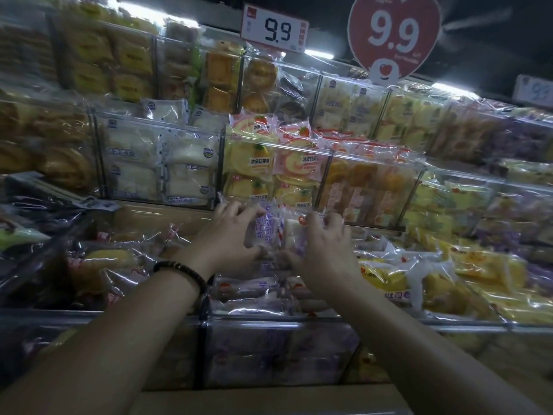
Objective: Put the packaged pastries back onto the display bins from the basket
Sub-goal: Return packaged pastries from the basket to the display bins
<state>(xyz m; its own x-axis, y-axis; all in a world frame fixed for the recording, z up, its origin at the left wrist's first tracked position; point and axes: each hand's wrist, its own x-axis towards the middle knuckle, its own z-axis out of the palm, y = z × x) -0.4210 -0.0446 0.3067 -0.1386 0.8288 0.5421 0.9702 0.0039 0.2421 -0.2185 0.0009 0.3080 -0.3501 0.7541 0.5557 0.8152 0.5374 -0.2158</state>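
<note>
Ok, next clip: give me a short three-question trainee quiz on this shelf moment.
1. True or false: the left hand and the right hand both grip the purple-printed packets.
2. Which wrist wears the dark bead bracelet? A: left. B: right. C: neither.
3. Fill in: the heart-shaped sign reads ___.
Key: 1 true; 2 A; 3 9.9.
</note>
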